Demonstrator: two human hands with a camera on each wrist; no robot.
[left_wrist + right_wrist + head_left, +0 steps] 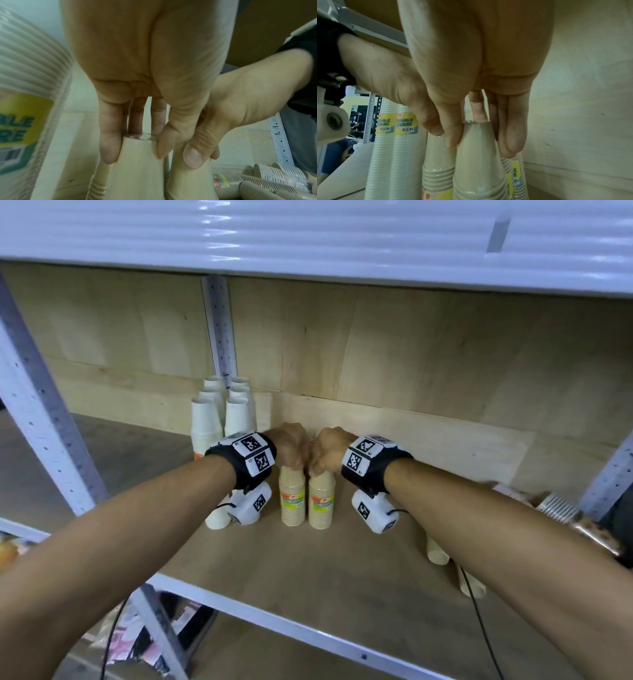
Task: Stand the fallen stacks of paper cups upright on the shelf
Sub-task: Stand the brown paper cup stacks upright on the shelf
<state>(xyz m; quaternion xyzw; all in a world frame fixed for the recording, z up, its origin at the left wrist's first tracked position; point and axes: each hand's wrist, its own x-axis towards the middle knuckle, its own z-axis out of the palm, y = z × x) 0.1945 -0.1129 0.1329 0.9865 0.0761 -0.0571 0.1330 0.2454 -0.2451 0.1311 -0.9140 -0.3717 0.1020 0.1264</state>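
Two beige cup stacks with colourful labels stand upright side by side mid-shelf: the left stack (293,501) and the right stack (321,503). My left hand (294,462) grips the top of the left stack (137,173) from above, thumb and fingers curled round it. In the same way my right hand (319,465) grips the top of the right stack (477,165). The two hands touch at the knuckles. Fallen beige stacks (438,553) lie on the shelf board under my right forearm, partly hidden by it. A pale stack (217,520) lies below my left wrist.
Several white cup stacks (219,412) stand upright at the back left beside a perforated post (221,337). More fallen wrapped sleeves (556,506) lie at the far right near the frame upright. A plywood back wall (411,354) closes the shelf; an upper shelf (308,241) hangs overhead.
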